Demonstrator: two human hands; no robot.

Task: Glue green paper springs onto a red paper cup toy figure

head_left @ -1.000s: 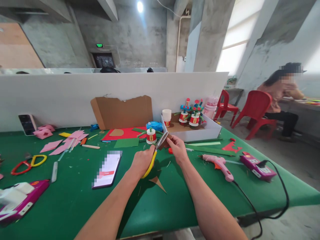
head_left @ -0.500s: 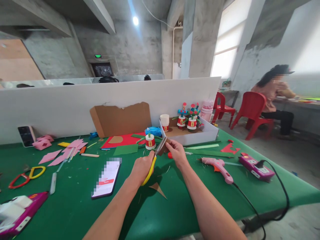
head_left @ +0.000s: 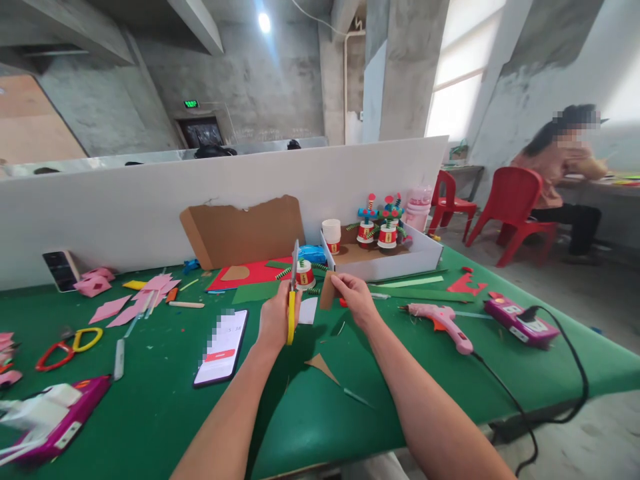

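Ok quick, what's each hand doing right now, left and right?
Left hand: closed on the yellow-handled metal scissors, blades pointing up.
Right hand: pinching a small brown cardboard piece.

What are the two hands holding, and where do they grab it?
The left hand holds scissors by the yellow handle, blades pointing up. The right hand pinches a small brown card piece at its right edge.
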